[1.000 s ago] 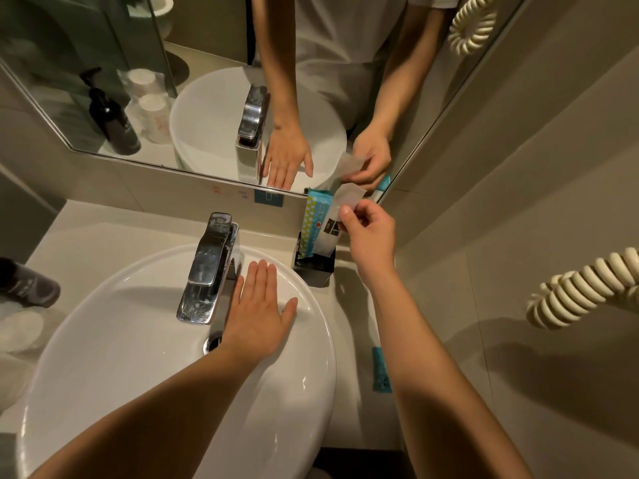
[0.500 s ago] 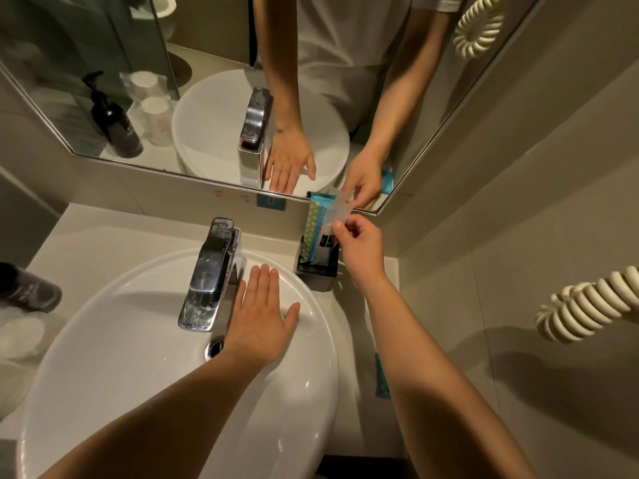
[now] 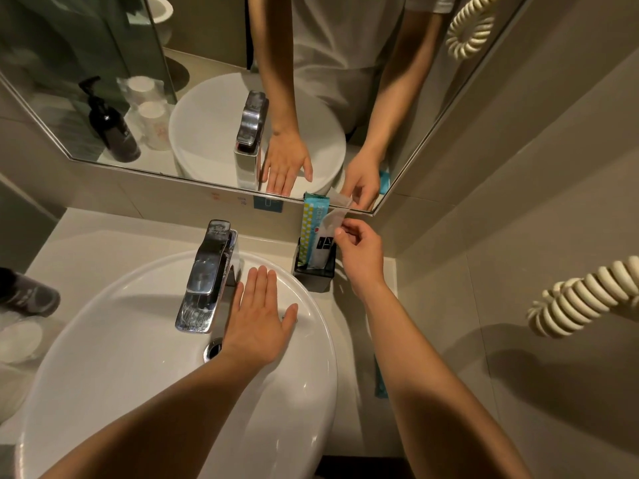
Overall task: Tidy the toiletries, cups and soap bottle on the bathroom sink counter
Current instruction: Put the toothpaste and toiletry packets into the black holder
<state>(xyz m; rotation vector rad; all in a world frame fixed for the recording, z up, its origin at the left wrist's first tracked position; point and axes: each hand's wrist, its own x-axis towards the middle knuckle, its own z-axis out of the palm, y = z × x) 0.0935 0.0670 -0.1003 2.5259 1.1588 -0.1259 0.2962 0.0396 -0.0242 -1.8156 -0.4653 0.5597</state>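
A small black holder (image 3: 323, 276) stands on the counter behind the basin, against the mirror's lower edge. Two sachets stand upright in it: a blue and yellow dotted packet (image 3: 311, 224) and a pale white packet (image 3: 325, 240) with a dark label. My right hand (image 3: 361, 250) pinches the top of the white packet between thumb and fingertips. My left hand (image 3: 259, 314) lies flat, fingers spread, on the white basin's (image 3: 138, 340) rim beside the chrome tap (image 3: 207, 274). A dark soap bottle (image 3: 27, 293) sits at the far left edge, with clear cups (image 3: 17, 340) below it.
A teal packet (image 3: 379, 382) lies on the narrow counter strip right of the basin, partly behind my right forearm. A cream coiled cord (image 3: 584, 302) hangs on the right wall. The mirror (image 3: 207, 46) reflects the bottle, cups, tap and both hands.
My right hand lowered the white packet into the black holder beside the dotted packet and still pinches its top. My left hand stayed flat on the basin rim.
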